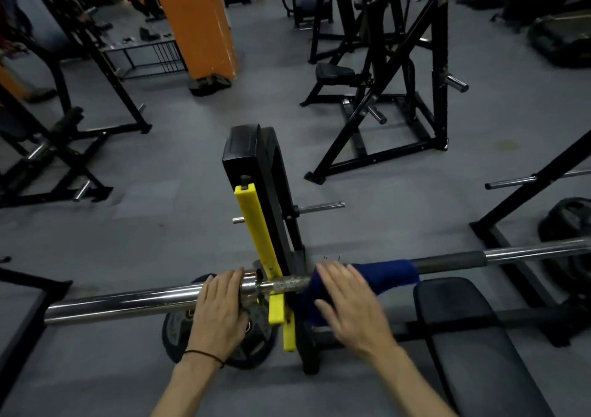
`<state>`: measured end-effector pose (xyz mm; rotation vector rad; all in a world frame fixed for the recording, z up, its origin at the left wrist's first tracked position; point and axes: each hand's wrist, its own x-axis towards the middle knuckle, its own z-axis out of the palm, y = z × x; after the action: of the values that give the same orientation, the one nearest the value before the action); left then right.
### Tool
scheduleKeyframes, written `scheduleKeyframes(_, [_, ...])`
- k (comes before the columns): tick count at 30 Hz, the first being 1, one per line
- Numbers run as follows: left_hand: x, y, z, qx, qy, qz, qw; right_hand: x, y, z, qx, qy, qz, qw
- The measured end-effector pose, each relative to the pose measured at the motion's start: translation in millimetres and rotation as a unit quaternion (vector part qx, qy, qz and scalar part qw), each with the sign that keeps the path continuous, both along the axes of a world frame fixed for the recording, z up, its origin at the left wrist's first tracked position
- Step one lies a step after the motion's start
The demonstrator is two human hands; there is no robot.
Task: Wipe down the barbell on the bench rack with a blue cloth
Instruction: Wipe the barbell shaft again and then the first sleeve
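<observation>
A chrome barbell (128, 303) lies across the bench rack (256, 173), running from lower left to the right edge. My left hand (220, 308) grips the bar's sleeve by its collar, just left of the rack's yellow-lined upright (256, 224). A blue cloth (387, 274) is draped over the bar's shaft right of the upright, with part of it hanging below. My right hand (348, 304) lies over the cloth with fingers straight and spread; it is blurred.
A black padded bench (473, 336) lies below the bar at right. A weight plate (179, 340) leans on the floor under my left hand. Black machine frames (383, 103) stand beyond, an orange pillar (198, 23) at the back, another frame (524, 199) at right.
</observation>
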<state>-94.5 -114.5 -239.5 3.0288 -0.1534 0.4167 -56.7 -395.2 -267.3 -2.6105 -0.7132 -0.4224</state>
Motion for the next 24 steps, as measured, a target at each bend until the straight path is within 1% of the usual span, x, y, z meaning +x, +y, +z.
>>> scheduleKeyframes(2, [4.6,2.7,-2.5,0.025,-0.007,0.002,1.000,11.1,-39.8,-5.9,-0.012,-0.012,-0.049,0.999])
scheduleKeyframes(4, [7.1,7.5,-5.9,0.038,-0.019,0.007,0.999,14.2,-67.2,-5.0,0.025,-0.015,-0.143,0.989])
scheduleKeyframes(5, [8.4,9.0,-8.3,0.043,-0.026,0.013,0.999,13.7,-63.4,-3.5,0.057,-0.007,-0.192,0.980])
scheduleKeyframes(7, [10.8,7.0,-10.8,0.048,-0.032,0.025,0.998,8.8,-22.6,-1.5,0.134,0.017,-0.289,0.948])
scheduleKeyframes(8, [12.8,4.7,-11.5,0.049,-0.039,0.027,0.998,5.4,5.6,2.0,0.156,0.025,-0.296,0.942])
scheduleKeyframes(9, [14.7,2.9,-11.8,0.050,-0.049,0.030,0.997,-0.2,33.5,3.7,0.161,0.033,-0.264,0.951])
scheduleKeyframes(10, [16.4,1.8,-12.9,0.050,-0.058,0.033,0.997,-7.5,56.5,3.7,0.145,0.039,-0.199,0.968])
scheduleKeyframes(12, [18.3,2.0,-14.2,0.051,-0.071,0.035,0.996,-15.3,68.2,-0.5,0.058,0.031,-0.051,0.997])
scheduleKeyframes(13, [18.9,3.6,-15.1,0.049,-0.076,0.034,0.995,-9.9,56.2,0.0,0.020,0.018,-0.007,1.000])
scheduleKeyframes(14, [19.5,5.4,-15.7,0.048,-0.081,0.032,0.995,-3.6,38.2,-1.5,-0.004,0.004,0.005,1.000])
scheduleKeyframes(15, [20.2,7.1,-16.8,0.047,-0.086,0.031,0.995,2.5,16.9,-4.9,-0.015,-0.011,-0.011,1.000])
scheduleKeyframes(16, [20.6,7.5,-17.5,0.046,-0.091,0.032,0.994,7.9,-6.0,-7.3,-0.009,-0.032,-0.055,0.998])
scheduleKeyframes(18, [21.0,5.2,-18.5,0.040,-0.103,0.036,0.993,11.9,-39.4,-4.7,0.031,-0.045,-0.180,0.982])
scheduleKeyframes(20, [20.9,1.5,-19.5,0.029,-0.113,0.044,0.992,14.6,-23.3,0.7,0.077,-0.034,-0.285,0.955])
scheduleKeyframes(21, [20.4,0.4,-20.8,0.026,-0.114,0.049,0.992,14.4,1.2,5.1,0.097,-0.025,-0.306,0.947])
scheduleKeyframes(22, [20.1,-0.3,-21.7,0.024,-0.115,0.053,0.992,13.3,29.2,11.7,0.108,-0.018,-0.289,0.951])
scheduleKeyframes(24, [20.4,0.6,-23.1,0.023,-0.121,0.054,0.991,6.3,79.0,18.0,0.102,0.006,-0.199,0.975])
